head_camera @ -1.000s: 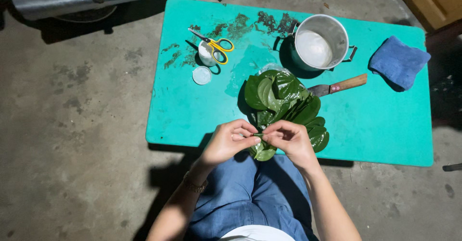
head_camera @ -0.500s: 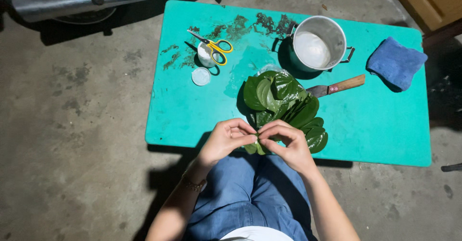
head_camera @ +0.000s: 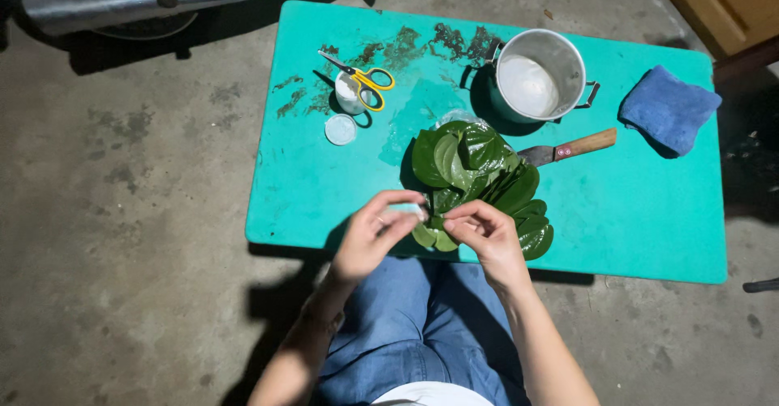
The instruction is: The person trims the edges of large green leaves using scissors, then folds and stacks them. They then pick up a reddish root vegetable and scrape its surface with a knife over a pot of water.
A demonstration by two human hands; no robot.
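Nearest, above the lap in blue jeans [head_camera: 410, 333], both forearms reach to the near edge of the turquoise rectangular table [head_camera: 324, 187]. The left hand [head_camera: 375, 240] and right hand [head_camera: 485, 240] meet there, fingertips pinching a small folded green leaf [head_camera: 432, 236] between them. Just beyond lies a pile of glossy dark green leaves [head_camera: 479, 175], with a wooden-handled knife [head_camera: 572, 146] to its right. Farther off stand a metal pot [head_camera: 535, 73], yellow-handled scissors [head_camera: 365, 77] over a small white jar [head_camera: 349, 94], a round white lid [head_camera: 340, 129] and a folded blue cloth [head_camera: 667, 107].
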